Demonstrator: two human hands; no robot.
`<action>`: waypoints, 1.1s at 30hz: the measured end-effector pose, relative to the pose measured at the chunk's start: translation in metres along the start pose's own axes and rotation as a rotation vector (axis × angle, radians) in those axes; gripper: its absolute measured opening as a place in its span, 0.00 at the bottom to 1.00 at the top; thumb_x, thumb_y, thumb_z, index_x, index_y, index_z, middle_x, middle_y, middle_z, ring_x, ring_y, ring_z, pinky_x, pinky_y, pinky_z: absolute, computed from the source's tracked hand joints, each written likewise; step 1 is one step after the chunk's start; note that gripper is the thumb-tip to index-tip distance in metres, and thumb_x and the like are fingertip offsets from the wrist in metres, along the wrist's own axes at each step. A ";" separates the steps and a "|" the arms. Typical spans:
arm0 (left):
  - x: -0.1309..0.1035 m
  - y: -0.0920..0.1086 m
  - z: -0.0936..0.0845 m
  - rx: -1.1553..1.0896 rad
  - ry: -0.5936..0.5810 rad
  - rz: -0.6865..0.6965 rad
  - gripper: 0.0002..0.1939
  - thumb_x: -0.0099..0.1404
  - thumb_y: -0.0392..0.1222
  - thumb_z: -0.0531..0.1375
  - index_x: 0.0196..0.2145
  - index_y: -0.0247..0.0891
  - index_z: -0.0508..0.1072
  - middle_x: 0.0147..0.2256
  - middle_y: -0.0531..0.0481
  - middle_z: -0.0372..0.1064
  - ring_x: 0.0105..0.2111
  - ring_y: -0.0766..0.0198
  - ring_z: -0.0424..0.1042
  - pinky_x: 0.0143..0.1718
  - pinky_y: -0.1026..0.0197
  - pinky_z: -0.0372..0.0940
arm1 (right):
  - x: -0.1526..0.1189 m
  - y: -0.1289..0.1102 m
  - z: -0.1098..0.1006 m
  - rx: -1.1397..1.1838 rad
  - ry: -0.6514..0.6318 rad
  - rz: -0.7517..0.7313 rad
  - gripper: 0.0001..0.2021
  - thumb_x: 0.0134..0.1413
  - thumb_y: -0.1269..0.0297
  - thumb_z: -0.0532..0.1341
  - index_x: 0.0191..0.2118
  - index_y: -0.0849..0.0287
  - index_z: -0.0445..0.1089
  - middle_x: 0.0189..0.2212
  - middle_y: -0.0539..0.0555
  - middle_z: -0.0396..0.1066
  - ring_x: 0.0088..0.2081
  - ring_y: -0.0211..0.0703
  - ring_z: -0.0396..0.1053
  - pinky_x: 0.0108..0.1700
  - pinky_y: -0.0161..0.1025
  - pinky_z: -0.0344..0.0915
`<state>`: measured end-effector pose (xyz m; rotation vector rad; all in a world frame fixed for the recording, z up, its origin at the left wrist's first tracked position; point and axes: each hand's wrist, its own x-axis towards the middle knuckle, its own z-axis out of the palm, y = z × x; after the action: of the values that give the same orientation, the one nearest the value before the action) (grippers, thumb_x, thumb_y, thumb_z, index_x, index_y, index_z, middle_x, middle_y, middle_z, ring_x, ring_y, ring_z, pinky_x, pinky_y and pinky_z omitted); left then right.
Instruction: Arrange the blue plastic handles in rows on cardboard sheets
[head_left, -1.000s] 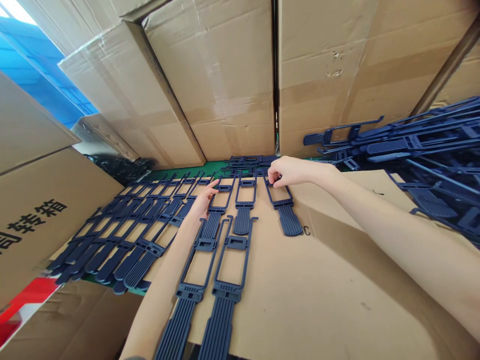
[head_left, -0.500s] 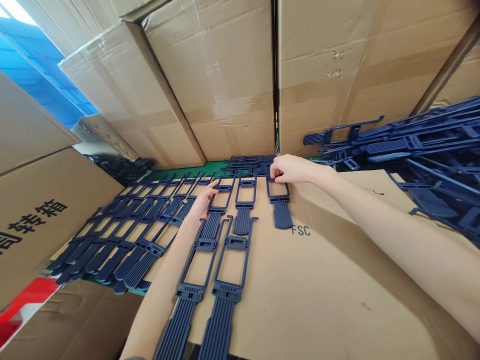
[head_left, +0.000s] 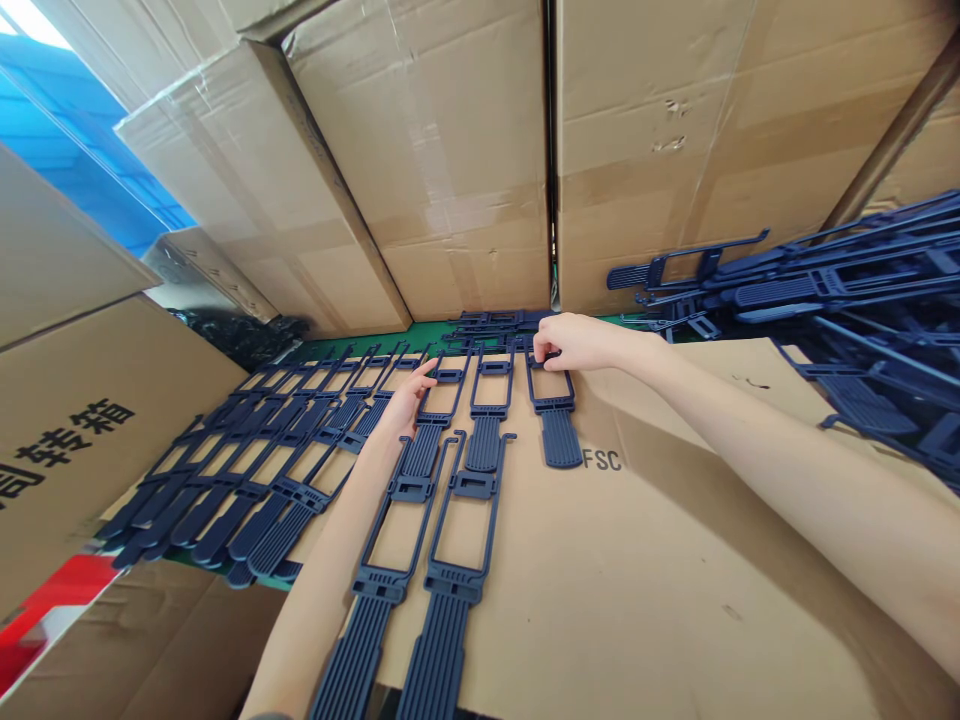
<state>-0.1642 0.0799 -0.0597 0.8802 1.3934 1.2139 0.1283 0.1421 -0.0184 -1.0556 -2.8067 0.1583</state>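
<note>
Clip (head_left: 561, 440) at my 1 o'clock looks light, stiff, slick, best held by its 12-o'clock end, where right hand (head_left: 581, 342) pinches it; left hand (head_left: 409, 400): grip unclear.

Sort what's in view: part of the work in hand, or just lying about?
In the work, by the look of it:
- right hand, gripping the dark frame beside "FSC"
- left hand, by the laid-out frames
- cardboard beneath
- heaped frames, probably

Apparently just lying about:
- upright cartons
- black plastic
</note>
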 end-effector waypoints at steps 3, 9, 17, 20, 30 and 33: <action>0.000 0.000 0.000 -0.005 -0.005 0.000 0.36 0.55 0.33 0.56 0.63 0.41 0.62 0.44 0.48 0.77 0.40 0.55 0.77 0.38 0.58 0.72 | 0.000 -0.003 0.000 -0.001 -0.002 -0.011 0.08 0.50 0.69 0.61 0.37 0.60 0.76 0.37 0.56 0.73 0.36 0.44 0.70 0.34 0.35 0.59; -0.003 0.001 0.004 -0.006 0.019 0.000 0.37 0.54 0.32 0.55 0.63 0.39 0.62 0.43 0.48 0.77 0.39 0.56 0.77 0.36 0.59 0.71 | 0.002 -0.005 0.004 -0.003 0.001 -0.022 0.08 0.49 0.69 0.62 0.36 0.59 0.76 0.36 0.55 0.73 0.35 0.43 0.69 0.34 0.35 0.59; -0.009 0.005 0.006 -0.003 0.023 0.007 0.36 0.54 0.32 0.55 0.62 0.38 0.63 0.40 0.48 0.78 0.34 0.58 0.77 0.31 0.62 0.69 | 0.003 -0.008 0.007 -0.012 0.006 -0.047 0.07 0.49 0.69 0.62 0.35 0.58 0.75 0.35 0.54 0.72 0.33 0.42 0.69 0.34 0.35 0.59; -0.009 0.004 0.006 -0.011 0.019 0.005 0.35 0.54 0.32 0.55 0.62 0.38 0.63 0.40 0.48 0.78 0.32 0.59 0.76 0.27 0.63 0.67 | 0.002 -0.011 0.006 -0.012 0.005 -0.055 0.06 0.49 0.69 0.62 0.35 0.59 0.75 0.34 0.55 0.72 0.33 0.42 0.68 0.33 0.35 0.59; -0.011 0.005 0.006 -0.044 0.008 -0.004 0.37 0.53 0.31 0.55 0.62 0.37 0.62 0.36 0.49 0.78 0.25 0.62 0.74 0.23 0.63 0.65 | -0.001 -0.015 0.001 0.039 -0.010 -0.055 0.07 0.48 0.70 0.62 0.35 0.59 0.75 0.36 0.55 0.72 0.36 0.42 0.70 0.35 0.35 0.62; -0.011 0.005 0.006 -0.050 0.003 -0.006 0.37 0.52 0.31 0.56 0.62 0.38 0.63 0.35 0.49 0.78 0.24 0.62 0.74 0.24 0.63 0.66 | -0.004 -0.015 -0.005 0.072 -0.026 -0.051 0.08 0.49 0.68 0.62 0.37 0.59 0.75 0.37 0.55 0.73 0.37 0.42 0.71 0.37 0.34 0.63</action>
<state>-0.1563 0.0716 -0.0519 0.8391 1.3611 1.2409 0.1227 0.1288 -0.0120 -0.9718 -2.8248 0.2676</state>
